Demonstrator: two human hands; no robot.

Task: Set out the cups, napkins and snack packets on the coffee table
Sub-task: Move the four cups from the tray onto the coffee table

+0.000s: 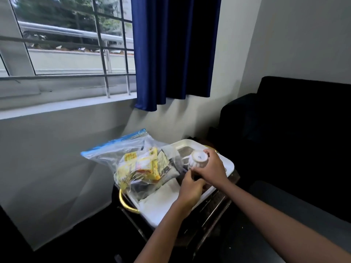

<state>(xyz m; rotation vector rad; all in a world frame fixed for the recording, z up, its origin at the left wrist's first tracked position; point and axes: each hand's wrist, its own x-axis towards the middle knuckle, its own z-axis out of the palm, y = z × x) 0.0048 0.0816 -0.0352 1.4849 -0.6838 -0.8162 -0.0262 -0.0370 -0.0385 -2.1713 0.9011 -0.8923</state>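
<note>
Right hand (212, 168) grips upturned cup (198, 159) over tray (230, 166); left hand (190, 188) pinches beneath.

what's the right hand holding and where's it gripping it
The right hand holds a white cup, tipped so its base shows, its fingers curled round the cup's body. What the left hand holds cannot be told.

White cup (198, 159), white tray (228, 165) with gold handle (124, 203), yellow packets (141, 165), deep blue curtain (172, 50).
</note>
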